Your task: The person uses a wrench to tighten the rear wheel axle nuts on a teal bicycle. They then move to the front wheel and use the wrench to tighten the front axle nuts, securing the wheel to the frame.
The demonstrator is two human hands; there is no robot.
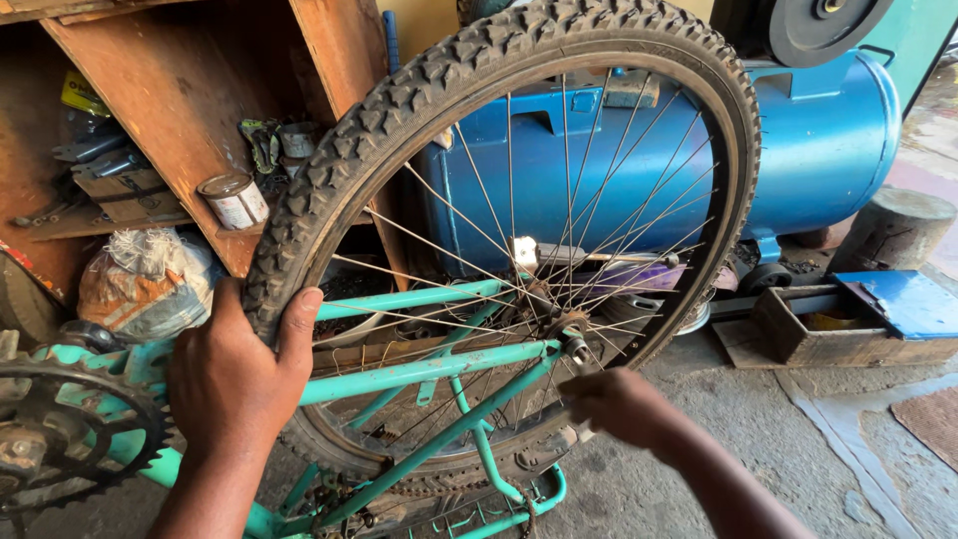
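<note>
Behind, blue tank (828, 140); left hand (235, 374) grips tyre (329, 170) (right hand (624, 404) seemingly at hub (574, 344)).

The head camera looks down, close, over the bicycle wheel (509, 250) toward the floor (778, 439).

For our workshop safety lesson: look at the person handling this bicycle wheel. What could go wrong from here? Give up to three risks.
1. The right hand works at the axle, close to thin spokes; if the wheel turned, fingers could get caught.
2. The left hand alone grips the tyre; the wheel might slip sideways.
3. The toothed chainring sits bare near the left forearm and could scrape it.
</note>
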